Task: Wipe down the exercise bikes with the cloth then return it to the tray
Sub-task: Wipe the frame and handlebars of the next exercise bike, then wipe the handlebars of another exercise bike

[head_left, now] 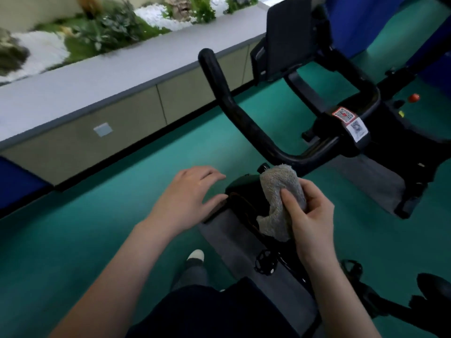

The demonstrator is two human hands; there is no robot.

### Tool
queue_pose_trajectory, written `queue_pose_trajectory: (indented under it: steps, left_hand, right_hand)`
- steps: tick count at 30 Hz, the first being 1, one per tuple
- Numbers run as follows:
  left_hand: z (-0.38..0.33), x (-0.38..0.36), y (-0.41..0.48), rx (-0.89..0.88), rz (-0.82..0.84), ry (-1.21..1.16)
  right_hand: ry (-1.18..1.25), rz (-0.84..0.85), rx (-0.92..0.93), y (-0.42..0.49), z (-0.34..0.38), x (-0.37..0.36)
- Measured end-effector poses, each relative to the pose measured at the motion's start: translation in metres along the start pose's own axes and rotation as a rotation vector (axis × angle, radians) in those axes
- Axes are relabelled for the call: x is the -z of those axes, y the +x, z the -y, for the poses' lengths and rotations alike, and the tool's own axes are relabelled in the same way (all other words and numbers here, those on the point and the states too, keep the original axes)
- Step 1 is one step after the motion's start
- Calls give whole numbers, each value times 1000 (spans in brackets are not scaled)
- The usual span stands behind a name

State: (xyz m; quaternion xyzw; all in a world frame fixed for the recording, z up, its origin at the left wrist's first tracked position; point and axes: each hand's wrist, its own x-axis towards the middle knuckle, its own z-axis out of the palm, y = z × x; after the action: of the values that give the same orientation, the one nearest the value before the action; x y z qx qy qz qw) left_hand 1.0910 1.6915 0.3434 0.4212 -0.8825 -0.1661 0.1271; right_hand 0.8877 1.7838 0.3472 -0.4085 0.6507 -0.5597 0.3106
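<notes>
Dark garment (207, 313) at bottom edge, bare forearms reaching forward over it. Right grip (310, 215) closed round grey fluffy cloth (280, 189), thumb laid across cloth front. Bunched cloth sits over black housing of exercise bike (244, 186), just below handlebar (234, 111). Left grip (188, 196) open, fingers spread and relaxed, thumb tip at edge of same housing; contact unclear. Bike stands on grey mat (227, 235) on green floor (97, 228). White-toed shoe (196, 254) below left grip. Grey ledge (97, 76) with plants beyond.
</notes>
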Motion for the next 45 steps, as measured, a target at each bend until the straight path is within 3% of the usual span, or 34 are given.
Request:
queue_pose_trajectory:
  steps: [11, 17, 34, 45]
  left_hand:
    - [-25, -38, -164, 666, 88, -28]
    - [-33, -37, -249, 950, -12, -92]
    - [-80, -18, -488, 1327, -367, -30]
    - [-101, -22, -624, 1499, -510, 23]
  right_hand:
    - [30, 489, 15, -41, -15, -20]
    - [22, 737, 38, -76, -10, -60]
    - [27, 1222, 213, -265, 30, -177]
    - [-41, 1390, 293, -409, 44, -218]
